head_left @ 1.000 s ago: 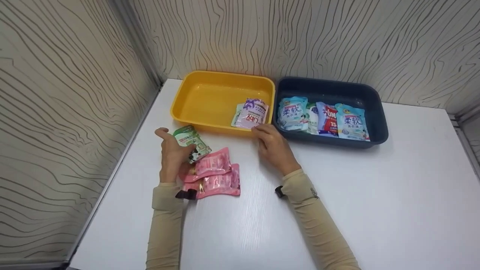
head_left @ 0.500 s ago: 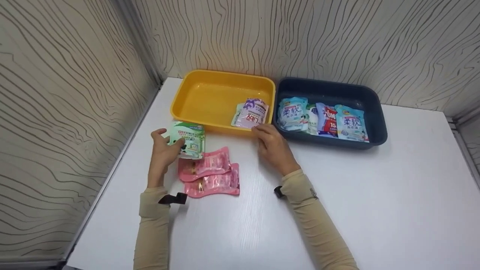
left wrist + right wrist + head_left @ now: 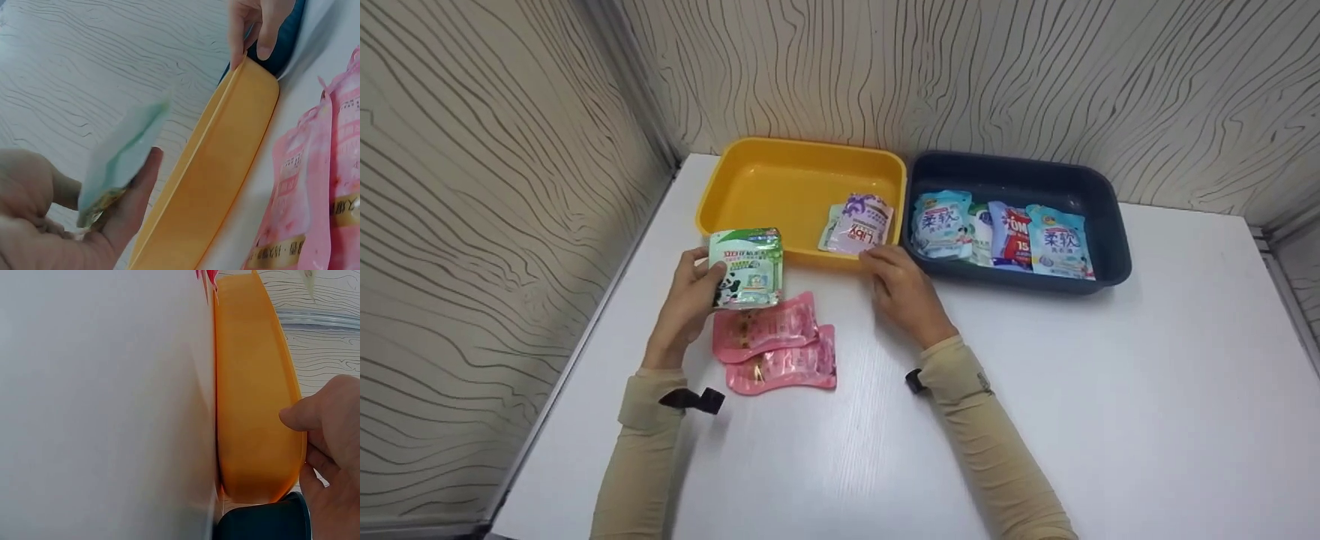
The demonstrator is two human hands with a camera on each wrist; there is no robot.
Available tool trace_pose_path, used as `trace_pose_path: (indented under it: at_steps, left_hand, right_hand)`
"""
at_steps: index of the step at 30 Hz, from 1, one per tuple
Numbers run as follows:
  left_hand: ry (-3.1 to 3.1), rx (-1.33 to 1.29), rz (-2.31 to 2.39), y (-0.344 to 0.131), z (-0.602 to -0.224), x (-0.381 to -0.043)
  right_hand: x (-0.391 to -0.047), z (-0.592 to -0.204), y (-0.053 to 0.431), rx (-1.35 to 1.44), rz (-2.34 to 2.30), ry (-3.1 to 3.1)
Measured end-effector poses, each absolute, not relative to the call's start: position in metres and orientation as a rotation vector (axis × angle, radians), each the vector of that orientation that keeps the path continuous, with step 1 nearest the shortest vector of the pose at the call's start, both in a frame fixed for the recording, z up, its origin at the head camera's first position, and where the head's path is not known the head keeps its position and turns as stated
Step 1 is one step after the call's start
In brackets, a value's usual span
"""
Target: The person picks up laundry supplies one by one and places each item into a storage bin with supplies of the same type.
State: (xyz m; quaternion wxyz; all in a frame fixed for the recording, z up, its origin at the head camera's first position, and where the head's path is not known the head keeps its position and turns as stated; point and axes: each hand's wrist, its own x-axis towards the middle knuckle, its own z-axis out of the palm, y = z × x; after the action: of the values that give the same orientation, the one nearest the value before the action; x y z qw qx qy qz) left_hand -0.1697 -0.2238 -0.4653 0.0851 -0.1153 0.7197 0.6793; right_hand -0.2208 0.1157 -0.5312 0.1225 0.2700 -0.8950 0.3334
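While my left hand (image 3: 682, 304) pinches up the green packet (image 3: 754, 270) near the front left corner of the yellow tub (image 3: 780, 196), two pink packets (image 3: 765, 330) lie on the white table (image 3: 847, 450). My right hand (image 3: 907, 292) pinches that tub's front edge (image 3: 810, 253), near the blue tub (image 3: 1020, 174).

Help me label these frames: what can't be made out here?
Head: most of the pale green pouch in the yellow tub, behind the purple pouch.
Head: part of the lower pink pouch, under the upper pink pouch.
Left wrist: print on the panda pouch, blurred.
Right wrist: part of the right hand, past the right edge.
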Motion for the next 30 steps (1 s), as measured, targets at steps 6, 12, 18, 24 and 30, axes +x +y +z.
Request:
trace_pose_path:
  at_steps: [6,12,18,24,30]
  left_hand:
    - [2.127,-0.251,2.046,-0.213,-0.462,-0.184]
    - [2.184,-0.23,1.99,-0.206,-0.457,-0.195]
    - [2.23,-0.276,1.941,-0.202,-0.452,-0.212]
    - [2.197,-0.317,1.965,-0.198,-0.45,-0.23]
    - [2.162,-0.311,1.974,-0.186,-0.448,-0.249]
  right_hand:
    - [-0.221,-0.533,0.116,0.789,0.968,-2.594]
    - [-0.221,-0.532,0.116,0.787,0.964,-2.599]
    - [-0.22,-0.533,0.114,0.791,0.963,-2.584]
    - [-0.22,-0.533,0.113,0.793,0.967,-2.592]
    - [-0.221,-0.533,0.115,0.78,0.961,-2.596]
